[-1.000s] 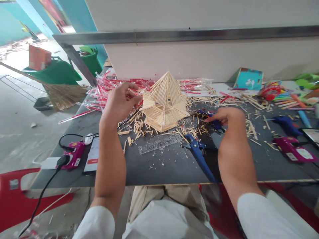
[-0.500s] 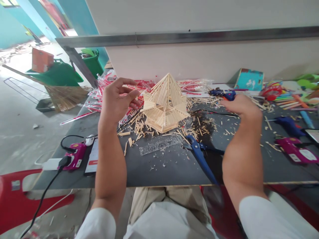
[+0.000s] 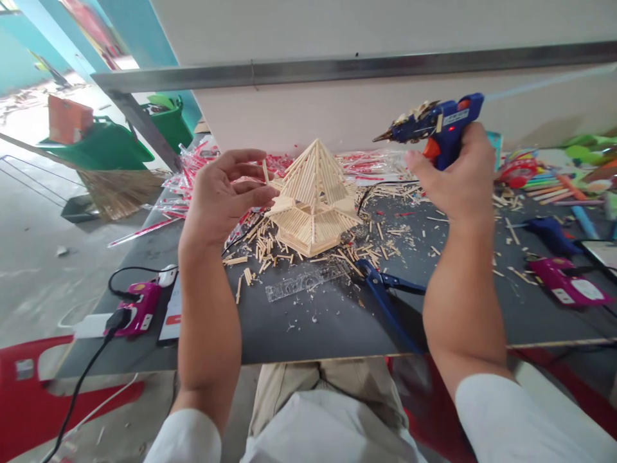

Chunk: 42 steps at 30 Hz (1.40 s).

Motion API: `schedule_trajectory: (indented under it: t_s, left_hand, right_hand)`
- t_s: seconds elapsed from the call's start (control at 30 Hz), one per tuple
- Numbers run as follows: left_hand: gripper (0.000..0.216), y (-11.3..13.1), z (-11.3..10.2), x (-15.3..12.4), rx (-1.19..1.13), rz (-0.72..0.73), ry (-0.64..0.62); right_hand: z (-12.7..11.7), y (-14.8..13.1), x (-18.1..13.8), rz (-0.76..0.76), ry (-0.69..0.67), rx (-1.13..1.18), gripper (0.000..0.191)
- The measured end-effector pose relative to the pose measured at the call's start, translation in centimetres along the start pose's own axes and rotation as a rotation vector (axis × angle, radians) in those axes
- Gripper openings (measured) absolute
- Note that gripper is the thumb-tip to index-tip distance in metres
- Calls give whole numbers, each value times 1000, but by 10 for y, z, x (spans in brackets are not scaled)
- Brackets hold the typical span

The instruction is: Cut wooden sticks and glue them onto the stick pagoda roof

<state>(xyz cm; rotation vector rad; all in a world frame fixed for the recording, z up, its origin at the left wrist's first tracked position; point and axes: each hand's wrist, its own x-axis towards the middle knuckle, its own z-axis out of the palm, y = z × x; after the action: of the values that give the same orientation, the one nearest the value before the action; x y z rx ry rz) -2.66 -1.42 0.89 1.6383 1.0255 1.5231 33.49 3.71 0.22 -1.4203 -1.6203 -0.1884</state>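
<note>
Between finger and thumb of my left hand [image 3: 226, 193] is a short wooden stick [image 3: 265, 172], held upright just left of the stick model. My right hand [image 3: 456, 173] grips a blue glue gun [image 3: 450, 128] by its handle, raised above the table; its nozzle points left and small wood bits cling to its front. The model [image 3: 315, 206], built of pale wooden sticks with a pointed roof over a wide lower tier, stands upright on the table between my hands, and neither hand visibly touches it.
Cut stick pieces [image 3: 270, 247] litter the dark table [image 3: 299, 334]. Blue-handled cutters [image 3: 380, 289] and a clear ruler [image 3: 306, 283] lie in front. Pink power strips [image 3: 139, 308] sit at the left and right. Red-and-clear plastic wrappers [image 3: 193, 173] are heaped behind. A second blue glue gun [image 3: 552, 238] lies far right.
My right hand has lifted the glue gun from low over the table to well above it. My left hand stays beside the model with the stick.
</note>
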Motion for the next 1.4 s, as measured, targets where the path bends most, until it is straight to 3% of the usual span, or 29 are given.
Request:
schedule_trajectory:
  t_s: [0.2,0.33,0.57,1.4]
  left_hand:
    - [46,5,10,-2,49,-61,-10]
    - [45,1,14,-2,127,-60,-1]
    - [44,1,16,0,239,71,20]
    - [47,4,15,-2,323,61,9]
  right_hand:
    - [-8,-31,-10,-133,-136,-163,31]
    - [-10,-41,-14,-198,-228,-252,38]
    - [0,-43,-18,-280,-224,-229,42]
    - [-10,-57,-20,-331,-230,-252,38]
